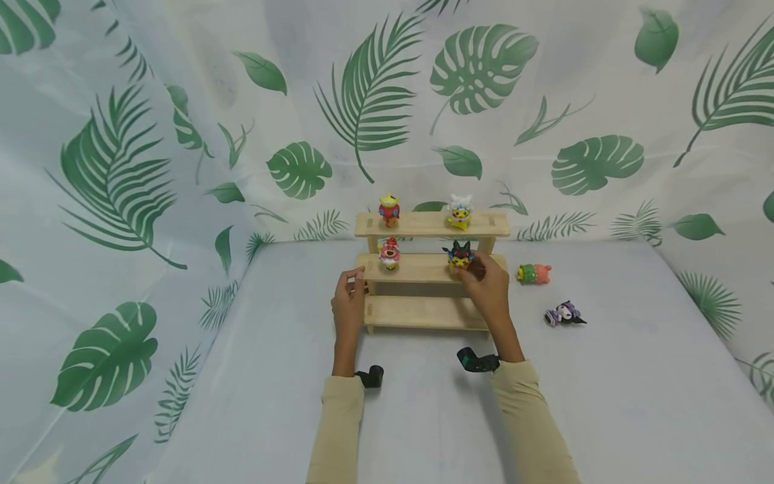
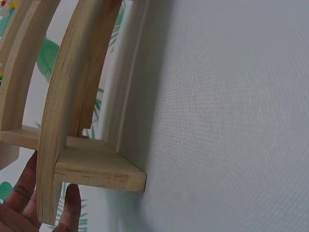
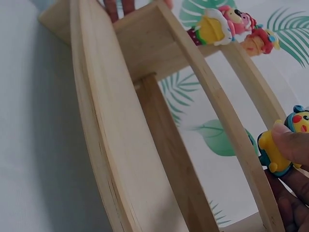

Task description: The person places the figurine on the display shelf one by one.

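A three-tier wooden display shelf stands on the table. At its left end, my left hand holds the side of the middle tier, with thumb and fingers on either side of a board. My right hand pinches a small yellow figurine with a black eared hood, at the right part of the middle tier. In the right wrist view, the thumb lies across the yellow body. On the same tier, to the left, stands a pink and red figurine.
On the top tier stand a red figurine with a yellow top and a white-hooded yellow figurine. Right of the shelf, a green and pink figurine and a purple and black figurine lie on the table. A leaf-print curtain hangs behind.
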A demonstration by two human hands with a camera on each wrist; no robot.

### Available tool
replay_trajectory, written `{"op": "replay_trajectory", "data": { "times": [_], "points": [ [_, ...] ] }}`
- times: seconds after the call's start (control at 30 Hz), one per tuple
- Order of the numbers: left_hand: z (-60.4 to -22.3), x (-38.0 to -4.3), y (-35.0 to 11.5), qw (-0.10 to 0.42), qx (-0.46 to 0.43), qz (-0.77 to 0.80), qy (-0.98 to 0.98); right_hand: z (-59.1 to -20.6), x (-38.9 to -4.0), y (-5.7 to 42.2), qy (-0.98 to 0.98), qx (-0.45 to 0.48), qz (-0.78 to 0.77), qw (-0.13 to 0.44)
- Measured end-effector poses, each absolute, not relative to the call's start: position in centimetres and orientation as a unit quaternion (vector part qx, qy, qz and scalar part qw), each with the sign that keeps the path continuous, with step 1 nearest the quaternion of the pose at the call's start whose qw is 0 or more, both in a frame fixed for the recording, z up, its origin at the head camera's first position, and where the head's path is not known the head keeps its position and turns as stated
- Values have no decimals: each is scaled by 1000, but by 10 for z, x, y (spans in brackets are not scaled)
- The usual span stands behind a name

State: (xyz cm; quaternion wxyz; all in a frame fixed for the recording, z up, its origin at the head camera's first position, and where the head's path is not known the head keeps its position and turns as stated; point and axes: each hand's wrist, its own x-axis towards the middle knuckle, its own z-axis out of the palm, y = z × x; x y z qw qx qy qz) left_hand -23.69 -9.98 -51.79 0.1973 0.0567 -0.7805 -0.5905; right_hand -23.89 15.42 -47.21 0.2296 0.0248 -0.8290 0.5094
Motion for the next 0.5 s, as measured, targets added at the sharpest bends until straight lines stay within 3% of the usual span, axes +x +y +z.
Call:
{"op": "replay_trajectory", "data": {
  "times": [0.5],
  "points": [
    [-518,-236,-99,194,53,-591,-781,-477,-241,152,-846,-2,482,229]
  ]
}}
